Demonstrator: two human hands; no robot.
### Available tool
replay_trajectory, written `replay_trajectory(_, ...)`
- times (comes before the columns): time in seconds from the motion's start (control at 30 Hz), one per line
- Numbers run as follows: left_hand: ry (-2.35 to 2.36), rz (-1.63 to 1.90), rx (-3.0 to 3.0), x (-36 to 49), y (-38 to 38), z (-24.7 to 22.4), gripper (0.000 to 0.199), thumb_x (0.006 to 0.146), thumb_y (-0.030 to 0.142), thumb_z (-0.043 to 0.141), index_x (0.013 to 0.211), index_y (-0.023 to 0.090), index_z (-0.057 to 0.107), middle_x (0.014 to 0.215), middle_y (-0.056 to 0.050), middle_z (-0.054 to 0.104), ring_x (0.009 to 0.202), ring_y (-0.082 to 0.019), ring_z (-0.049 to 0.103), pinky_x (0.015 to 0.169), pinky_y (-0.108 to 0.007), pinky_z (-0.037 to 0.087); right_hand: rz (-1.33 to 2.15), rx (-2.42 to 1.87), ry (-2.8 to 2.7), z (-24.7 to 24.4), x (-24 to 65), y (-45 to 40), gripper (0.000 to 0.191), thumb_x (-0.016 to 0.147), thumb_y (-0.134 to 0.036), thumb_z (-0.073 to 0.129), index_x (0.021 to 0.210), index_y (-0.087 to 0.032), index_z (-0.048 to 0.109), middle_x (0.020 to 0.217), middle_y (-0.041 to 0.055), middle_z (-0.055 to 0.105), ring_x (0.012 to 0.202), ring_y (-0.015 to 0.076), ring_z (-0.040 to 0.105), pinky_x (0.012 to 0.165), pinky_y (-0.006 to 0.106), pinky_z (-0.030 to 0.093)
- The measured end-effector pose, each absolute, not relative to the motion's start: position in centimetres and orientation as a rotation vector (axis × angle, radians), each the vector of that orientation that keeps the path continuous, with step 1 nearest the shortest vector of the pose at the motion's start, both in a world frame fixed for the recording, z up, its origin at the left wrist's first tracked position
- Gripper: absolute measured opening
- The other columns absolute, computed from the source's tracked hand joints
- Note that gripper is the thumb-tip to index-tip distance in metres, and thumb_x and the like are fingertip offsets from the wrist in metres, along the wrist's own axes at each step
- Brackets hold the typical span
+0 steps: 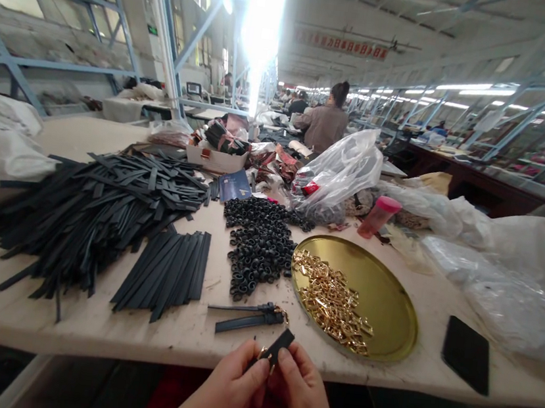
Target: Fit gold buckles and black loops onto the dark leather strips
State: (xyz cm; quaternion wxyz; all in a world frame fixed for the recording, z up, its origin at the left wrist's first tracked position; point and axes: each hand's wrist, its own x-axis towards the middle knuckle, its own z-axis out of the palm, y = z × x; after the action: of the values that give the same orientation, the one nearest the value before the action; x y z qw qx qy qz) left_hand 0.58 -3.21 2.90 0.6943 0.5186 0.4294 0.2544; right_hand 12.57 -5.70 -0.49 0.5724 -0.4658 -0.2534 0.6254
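Observation:
Between both hands, at the table's front edge, is a short black strap (pixel 281 343) with a small gold buckle at its lower end. My left hand (pixel 242 374) pinches it at the buckle end. The fingers of my right hand (pixel 300 374) are closed on its right side. Just beyond the hands lie finished-looking black straps (pixel 243 319) with a gold buckle. Gold buckles (pixel 333 297) are heaped on a round gold tray (pixel 390 298) to the right. Small black loops (pixel 260 249) form a pile behind the straps.
A large heap of black strips (pixel 103 210) covers the left, beside a smaller row of strips (pixel 169 271). A dark phone-like slab (pixel 467 354) lies at right. Behind are a pink-lidded jar (pixel 379 217), clear plastic bags (pixel 343 173) and a white box (pixel 216 159). A person (pixel 326 124) sits farther back.

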Motion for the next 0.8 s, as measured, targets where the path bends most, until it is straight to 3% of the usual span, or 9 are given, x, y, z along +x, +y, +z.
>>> replay_trajectory(0.1, 0.928, 0.556, 1.050, 0.6, -3.2, 2.9, 0.035, 0.072, 0.054, 0.046, 0.071, 0.020, 0.039, 0.042, 0.010, 0.042, 0.026, -0.002, 0.022, 0.029, -0.017, 0.012, 1.510, -1.100, -0.610, 0.3, 12.6, -5.6, 0.023, 0.074, -0.040, 0.060, 0.080, -0.018, 0.059, 0.062, -0.0023, 0.058, 0.051, 0.0102, 0.051, 0.051, 0.022, 0.040)
replay_trajectory(0.23, 0.913, 0.546, 0.988, 0.5, -3.1, 2.5, 0.033, 0.070, 0.050, 0.051, 0.070, 0.019, 0.039, 0.044, 0.008, 0.047, 0.027, -0.001, 0.025, 0.030, -0.016, 0.012, 1.386, -1.209, -0.812, 0.9, 12.8, -5.7, 0.022, 0.076, -0.040, 0.056, 0.076, -0.017, 0.058, 0.063, -0.0018, 0.058, 0.054, 0.0112, 0.050, 0.052, 0.022, 0.040)
replay_trajectory(0.37, 0.977, 0.596, 0.983, 0.7, -3.3, 1.9, 0.030, 0.073, 0.048, 0.048, 0.070, 0.019, 0.038, 0.048, 0.007, 0.048, 0.030, -0.002, 0.026, 0.033, -0.016, 0.015, 1.099, -1.367, -1.121, 0.9, 13.0, -5.7, 0.019, 0.078, -0.037, 0.053, 0.072, -0.019, 0.055, 0.067, -0.0010, 0.057, 0.061, 0.0133, 0.051, 0.055, 0.022, 0.041)
replay_trajectory(0.57, 1.199, 0.661, 1.235, 0.9, -3.9, 2.2, 0.022, 0.078, 0.037, 0.043, 0.065, 0.019, 0.039, 0.049, 0.006, 0.044, 0.046, -0.008, 0.039, 0.047, -0.019, 0.030, 1.088, -1.464, -1.273, 0.0, 13.7, -5.4, 0.014, 0.078, -0.032, 0.053, 0.073, -0.019, 0.051, 0.066, -0.0006, 0.056, 0.061, 0.0141, 0.052, 0.057, 0.023, 0.044)
replay_trajectory(0.7, 1.198, 0.522, 1.328, 0.3, -3.3, 1.8, 0.022, 0.079, 0.038, 0.041, 0.066, 0.020, 0.038, 0.051, 0.005, 0.045, 0.050, -0.010, 0.042, 0.049, -0.020, 0.031, 0.824, -1.427, -1.533, -0.6, 14.4, -5.2, 0.012, 0.076, -0.025, 0.053, 0.066, -0.020, 0.049, 0.063, -0.0014, 0.051, 0.058, 0.0130, 0.049, 0.055, 0.022, 0.040)
replay_trajectory(0.8, 1.242, 0.422, 1.423, 0.1, -2.4, 0.7, 0.022, 0.077, 0.037, 0.041, 0.064, 0.020, 0.037, 0.051, 0.005, 0.044, 0.051, -0.011, 0.041, 0.048, -0.020, 0.029, 0.897, -1.413, -1.553, -1.3, 14.8, -4.6, 0.015, 0.075, -0.028, 0.052, 0.064, -0.020, 0.047, 0.062, -0.0021, 0.048, 0.057, 0.0124, 0.047, 0.053, 0.022, 0.038)
